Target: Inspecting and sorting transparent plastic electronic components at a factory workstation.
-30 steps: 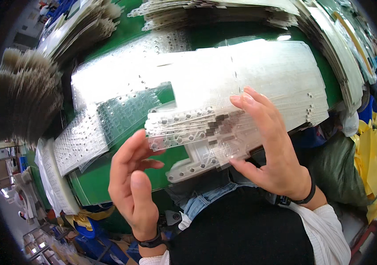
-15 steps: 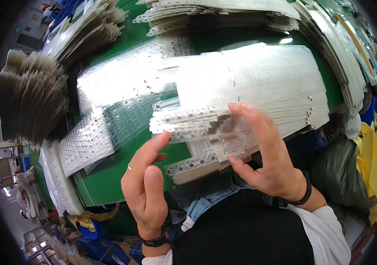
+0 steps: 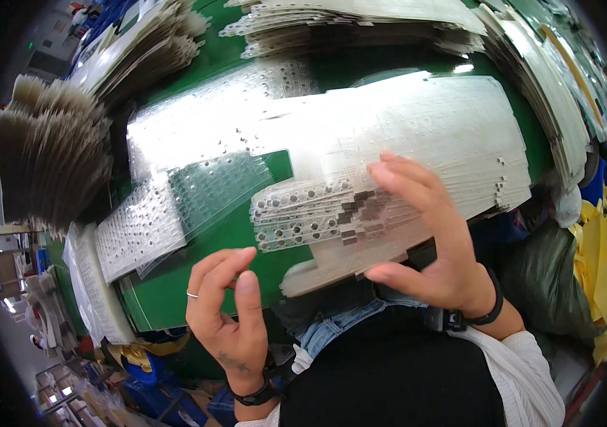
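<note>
My right hand grips a stack of translucent perforated plastic sheets by its right end, thumb underneath and fingers on top. The stack hangs just above the near edge of the green table. My left hand is raised below and left of the stack, fingers curled and apart, touching nothing. A ring sits on one of its fingers, and both wrists carry dark bands. Beneath the held stack lies a wide pile of the same clear sheets.
Loose perforated sheets fan across the table's left. Tall fanned stacks of sheets stand at the far left and along the back. More stacks line the right edge. Yellow and green bags sit at the right.
My left hand has let go of the stack's left end and dropped lower. The stack has shifted slightly right, held by my right hand alone.
</note>
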Tool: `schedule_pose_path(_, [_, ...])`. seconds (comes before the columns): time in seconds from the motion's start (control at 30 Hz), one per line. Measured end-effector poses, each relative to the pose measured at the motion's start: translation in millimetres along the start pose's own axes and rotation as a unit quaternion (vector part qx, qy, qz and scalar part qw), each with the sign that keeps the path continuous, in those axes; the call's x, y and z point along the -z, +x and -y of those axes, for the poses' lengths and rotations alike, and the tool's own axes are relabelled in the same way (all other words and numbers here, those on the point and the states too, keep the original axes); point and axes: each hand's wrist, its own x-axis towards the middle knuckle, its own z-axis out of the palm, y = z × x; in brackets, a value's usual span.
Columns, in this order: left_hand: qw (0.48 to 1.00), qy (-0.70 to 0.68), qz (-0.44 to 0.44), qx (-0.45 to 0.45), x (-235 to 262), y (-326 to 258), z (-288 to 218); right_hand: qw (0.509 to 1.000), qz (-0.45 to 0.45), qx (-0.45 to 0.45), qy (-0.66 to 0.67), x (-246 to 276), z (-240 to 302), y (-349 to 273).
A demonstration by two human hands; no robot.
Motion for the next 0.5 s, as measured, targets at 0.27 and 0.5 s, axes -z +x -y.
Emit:
schedule_pose_path(0.27, [0.973, -0.186, 0.101, 0.093, -4.8, 1.0, -5.9, 0.935, 0.107, -0.05, 0.333, 9.6, 17.6, -3.5])
schedule_pose_path(0.5, [0.964, -0.228, 0.113, 0.082, -2.7, 1.2, -0.1, 0.924, 0.128, -0.06, 0.355, 12.7, 19.3, -7.0])
